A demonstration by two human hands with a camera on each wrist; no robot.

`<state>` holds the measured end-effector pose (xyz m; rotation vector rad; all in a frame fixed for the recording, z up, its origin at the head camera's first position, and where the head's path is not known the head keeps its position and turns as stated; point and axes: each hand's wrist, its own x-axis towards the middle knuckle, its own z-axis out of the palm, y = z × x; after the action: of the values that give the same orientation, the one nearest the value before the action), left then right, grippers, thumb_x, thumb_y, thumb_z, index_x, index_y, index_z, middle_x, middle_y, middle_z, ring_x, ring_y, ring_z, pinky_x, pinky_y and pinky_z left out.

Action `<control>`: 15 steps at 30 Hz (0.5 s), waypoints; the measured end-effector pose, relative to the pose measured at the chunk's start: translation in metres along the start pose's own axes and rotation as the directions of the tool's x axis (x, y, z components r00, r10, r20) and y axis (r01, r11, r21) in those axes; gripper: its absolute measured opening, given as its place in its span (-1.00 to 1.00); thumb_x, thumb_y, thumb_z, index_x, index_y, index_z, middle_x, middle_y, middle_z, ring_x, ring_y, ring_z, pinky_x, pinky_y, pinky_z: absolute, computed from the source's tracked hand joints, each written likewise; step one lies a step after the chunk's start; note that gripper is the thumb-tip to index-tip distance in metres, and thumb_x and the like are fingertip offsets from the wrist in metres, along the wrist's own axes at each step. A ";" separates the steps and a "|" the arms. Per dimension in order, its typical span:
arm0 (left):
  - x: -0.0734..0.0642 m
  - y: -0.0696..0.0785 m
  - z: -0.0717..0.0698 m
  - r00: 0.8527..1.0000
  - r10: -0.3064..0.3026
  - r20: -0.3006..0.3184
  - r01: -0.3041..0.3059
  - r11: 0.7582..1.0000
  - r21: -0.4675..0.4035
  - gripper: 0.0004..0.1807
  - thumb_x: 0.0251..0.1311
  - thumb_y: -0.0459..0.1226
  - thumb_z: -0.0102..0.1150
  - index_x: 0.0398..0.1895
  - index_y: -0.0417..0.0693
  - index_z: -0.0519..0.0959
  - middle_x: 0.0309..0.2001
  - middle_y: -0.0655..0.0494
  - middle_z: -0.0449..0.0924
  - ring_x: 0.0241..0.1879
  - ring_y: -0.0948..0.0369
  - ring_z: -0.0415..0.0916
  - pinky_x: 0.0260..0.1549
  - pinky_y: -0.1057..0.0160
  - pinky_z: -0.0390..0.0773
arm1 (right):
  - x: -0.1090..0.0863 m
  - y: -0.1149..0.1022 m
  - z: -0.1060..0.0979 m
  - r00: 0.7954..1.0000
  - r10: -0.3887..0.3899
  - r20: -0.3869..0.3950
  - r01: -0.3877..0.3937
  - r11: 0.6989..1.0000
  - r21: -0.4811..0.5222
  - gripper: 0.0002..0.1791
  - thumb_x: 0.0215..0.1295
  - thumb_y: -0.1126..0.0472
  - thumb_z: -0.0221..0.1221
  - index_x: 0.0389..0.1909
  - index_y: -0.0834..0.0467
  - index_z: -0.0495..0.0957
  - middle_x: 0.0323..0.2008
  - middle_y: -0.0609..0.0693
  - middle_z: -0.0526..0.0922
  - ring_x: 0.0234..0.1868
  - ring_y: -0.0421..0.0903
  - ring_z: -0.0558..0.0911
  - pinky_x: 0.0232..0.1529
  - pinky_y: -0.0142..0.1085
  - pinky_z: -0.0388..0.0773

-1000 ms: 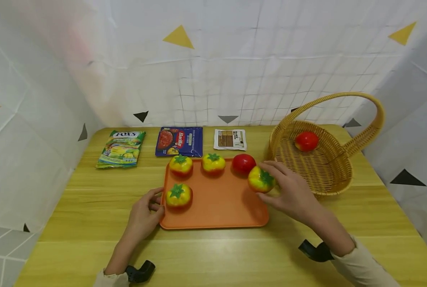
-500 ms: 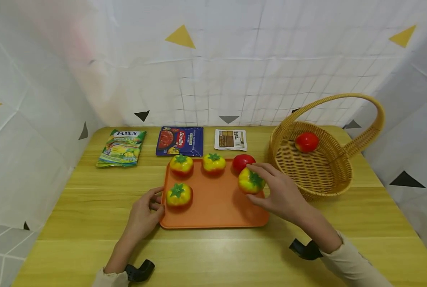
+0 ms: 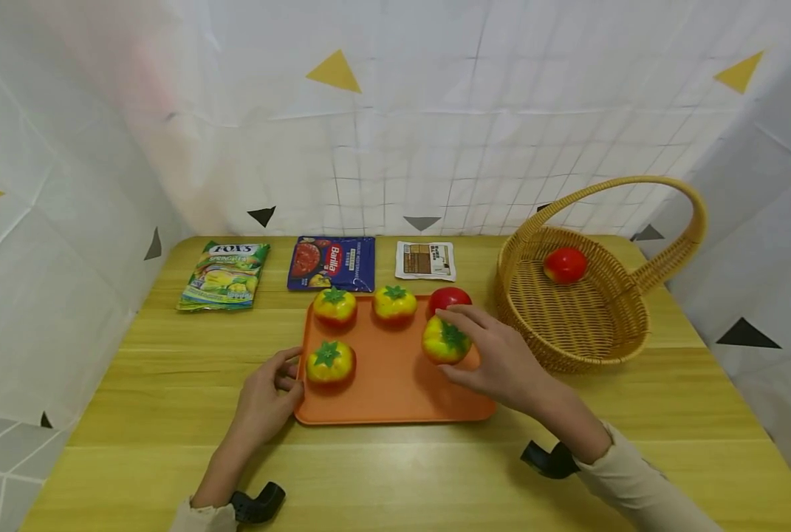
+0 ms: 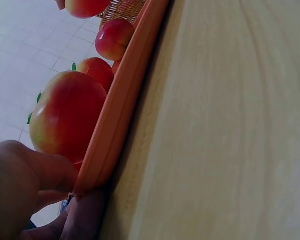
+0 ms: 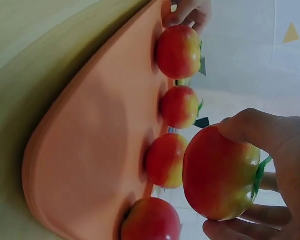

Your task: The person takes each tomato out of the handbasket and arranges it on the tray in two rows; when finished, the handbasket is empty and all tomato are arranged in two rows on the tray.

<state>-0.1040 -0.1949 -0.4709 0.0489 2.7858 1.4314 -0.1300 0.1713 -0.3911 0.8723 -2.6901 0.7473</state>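
Observation:
My right hand (image 3: 501, 362) holds a red-and-yellow toy tomato (image 3: 446, 340) with a green leafy top, raised above the right half of the orange tray (image 3: 388, 395). In the right wrist view the thumb and fingers grip this tomato (image 5: 217, 175) around its sides, apart from the tray. My left hand (image 3: 267, 395) pinches the tray's left rim, seen close up in the left wrist view (image 4: 117, 107). On the tray sit three tomatoes with leafy tops, at back left (image 3: 334, 307), back middle (image 3: 395, 304) and front left (image 3: 331, 363). A red one (image 3: 448, 298) lies at back right, partly hidden.
A wicker basket (image 3: 571, 355) with a tall handle stands right of the tray, one red tomato (image 3: 564, 265) inside. Behind the tray lie a green Fox's packet (image 3: 225, 276), a blue Barilla pouch (image 3: 331, 263) and a small white packet (image 3: 425, 261). White sheeting (image 3: 422, 125) encloses the table.
My right hand has moved left with the tomato, from the tray's right edge to over its right half. The left hand stays at the tray's left rim.

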 end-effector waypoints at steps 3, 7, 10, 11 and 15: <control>0.000 0.001 0.000 1.000 -0.004 0.001 0.004 1.000 -0.003 -0.41 0.15 -0.45 0.21 0.32 -0.06 0.50 -0.17 -0.01 0.63 -0.28 0.20 0.62 -0.34 0.25 0.59 | 0.001 -0.001 0.005 1.000 0.014 0.013 -0.014 1.000 0.010 -0.11 -0.07 0.05 0.56 0.34 0.09 0.42 0.25 0.08 0.49 0.06 0.10 0.60 0.00 0.04 0.57; 0.000 0.001 0.000 1.000 -0.007 0.003 0.007 1.000 -0.004 -0.41 0.15 -0.45 0.21 0.32 -0.06 0.49 -0.17 -0.01 0.63 -0.28 0.19 0.62 -0.33 0.25 0.59 | 0.004 -0.001 0.012 0.999 0.021 0.032 -0.021 1.000 0.016 -0.14 -0.07 0.05 0.56 0.30 0.12 0.43 0.24 0.07 0.50 0.07 0.08 0.59 0.04 0.03 0.56; 0.000 0.002 0.000 1.000 -0.004 0.004 0.004 1.000 -0.002 -0.41 0.15 -0.45 0.21 0.32 -0.06 0.50 -0.17 -0.01 0.63 -0.28 0.19 0.62 -0.33 0.26 0.59 | 0.006 -0.001 0.016 0.999 0.017 0.041 -0.018 1.000 0.018 -0.14 -0.08 0.05 0.57 0.30 0.11 0.45 0.22 0.06 0.51 0.02 0.07 0.61 0.01 0.01 0.57; 0.000 0.002 0.000 1.000 -0.003 0.004 0.003 1.000 -0.002 -0.41 0.15 -0.45 0.21 0.31 -0.07 0.50 -0.17 -0.01 0.63 -0.29 0.19 0.62 -0.33 0.26 0.59 | 0.006 -0.002 0.017 0.999 0.015 0.044 -0.016 1.000 0.016 -0.13 -0.08 0.04 0.57 0.31 0.11 0.45 0.23 0.05 0.51 0.02 0.07 0.61 0.00 0.01 0.57; 0.000 0.002 0.000 1.000 -0.003 0.001 0.003 1.000 -0.002 -0.41 0.15 -0.44 0.22 0.31 -0.06 0.50 -0.17 -0.01 0.63 -0.29 0.19 0.62 -0.33 0.25 0.59 | 0.010 -0.002 0.023 0.999 0.005 0.049 -0.005 1.000 0.009 -0.14 -0.07 0.02 0.56 0.32 0.09 0.48 0.23 0.05 0.50 0.02 0.08 0.61 -0.01 0.02 0.57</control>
<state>-0.1038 -0.1939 -0.4694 0.0457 2.7822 1.4333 -0.1379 0.1521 -0.4064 0.8977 -2.7343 0.7499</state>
